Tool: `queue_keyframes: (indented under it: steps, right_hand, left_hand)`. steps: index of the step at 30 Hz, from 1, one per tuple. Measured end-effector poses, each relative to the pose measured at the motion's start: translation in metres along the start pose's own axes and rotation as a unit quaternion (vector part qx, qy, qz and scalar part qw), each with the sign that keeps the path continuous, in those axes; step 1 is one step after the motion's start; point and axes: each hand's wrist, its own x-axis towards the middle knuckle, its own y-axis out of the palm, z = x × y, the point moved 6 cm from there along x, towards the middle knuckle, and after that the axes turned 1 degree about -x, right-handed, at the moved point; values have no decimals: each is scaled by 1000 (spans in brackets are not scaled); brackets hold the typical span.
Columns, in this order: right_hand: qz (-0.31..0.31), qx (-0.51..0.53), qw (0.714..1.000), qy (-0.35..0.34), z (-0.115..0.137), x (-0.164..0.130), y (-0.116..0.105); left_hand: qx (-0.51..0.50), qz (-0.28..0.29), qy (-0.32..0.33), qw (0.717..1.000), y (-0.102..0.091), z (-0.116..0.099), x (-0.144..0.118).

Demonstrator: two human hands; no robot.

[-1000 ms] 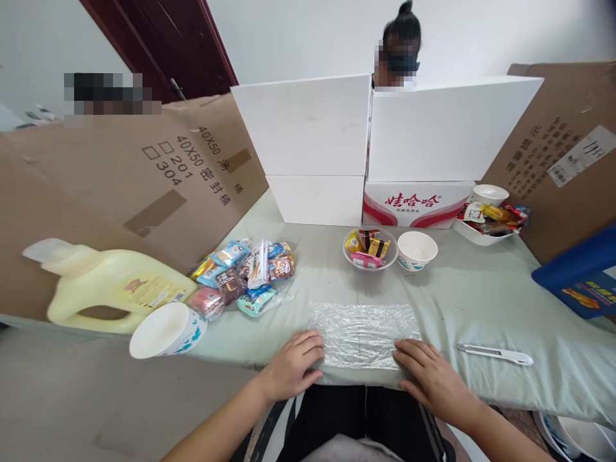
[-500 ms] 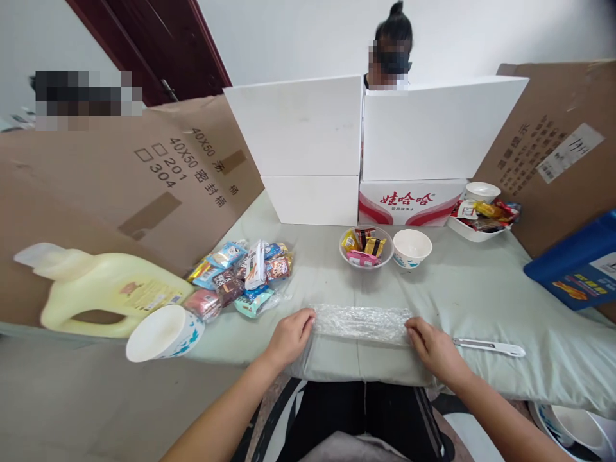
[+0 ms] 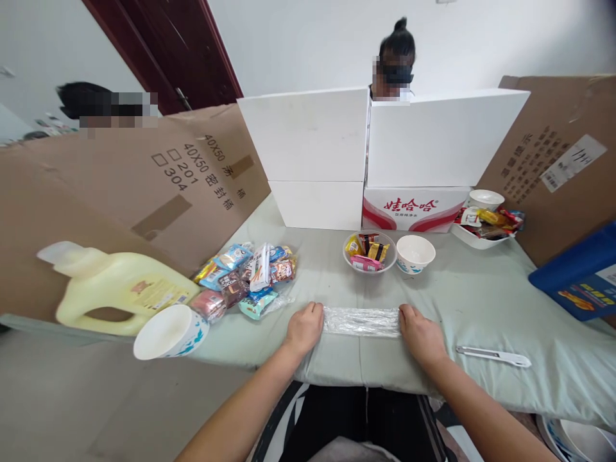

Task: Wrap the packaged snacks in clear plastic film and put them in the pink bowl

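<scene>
A strip of clear plastic wrap (image 3: 362, 322) stretches crosswise above the cloth near the table's front edge. Its left end is pinched by my left hand (image 3: 307, 328), its right end by my right hand (image 3: 421, 332). Both hands have their fingers closed on it. Past the wrap are a clear bowl (image 3: 349, 262) holding several small packaged snacks (image 3: 368, 251) and a white paper bowl (image 3: 416, 253). A white utility knife (image 3: 495, 355) lies to the right of my right hand. Left of my left hand is a heap of packaged snacks (image 3: 245, 277).
A yellow jug (image 3: 115, 282) lies at the left beside a tilted paper bowl (image 3: 168, 332). White boxes (image 3: 308, 147) stand at the back, cardboard (image 3: 110, 186) at the sides. A blue container (image 3: 577, 276) and a snack-filled white dish (image 3: 474, 240) are right. Two people are beyond the boxes.
My hands have moved closer together, and the wrap strip between them looks shorter and narrower. The whole view has shifted slightly.
</scene>
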Motion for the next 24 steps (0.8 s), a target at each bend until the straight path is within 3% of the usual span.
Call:
queue_keyframes:
  steps: [6, 9, 11, 13, 15, 17, 20, 24]
  right_hand:
    - [-34, -34, 999, -8, -1, 8, -11]
    - [-95, -33, 995, -24, 5, 5, -26]
    - [-149, -8, 985, -85, 24, -2, -32]
    - [-159, 20, 968, -195, 54, -12, -27]
    - [-108, 31, 948, -297, 82, -19, -11]
    - [-45, 29, 943, -329, 91, -21, 6]
    - [3, 19, 964, -267, 65, -18, 20]
    - [-46, -10, 976, -213, 13, -32, 19]
  left_hand:
    - [1, -7, 4, 1000, -7, 3, 1]
    - [3, -40, -2, 999, -22, -2, -1]
    - [-4, -95, 10, 995, -34, -15, -5]
    - [-30, -130, 69, 989, -36, -40, -11]
    - [-60, -111, 148, 981, -25, -66, -17]
    - [-71, -61, 190, 977, -6, -78, -21]
    - [-56, 2, 168, 984, 18, -64, -23]
    - [-32, 14, 128, 991, 20, -35, -26]
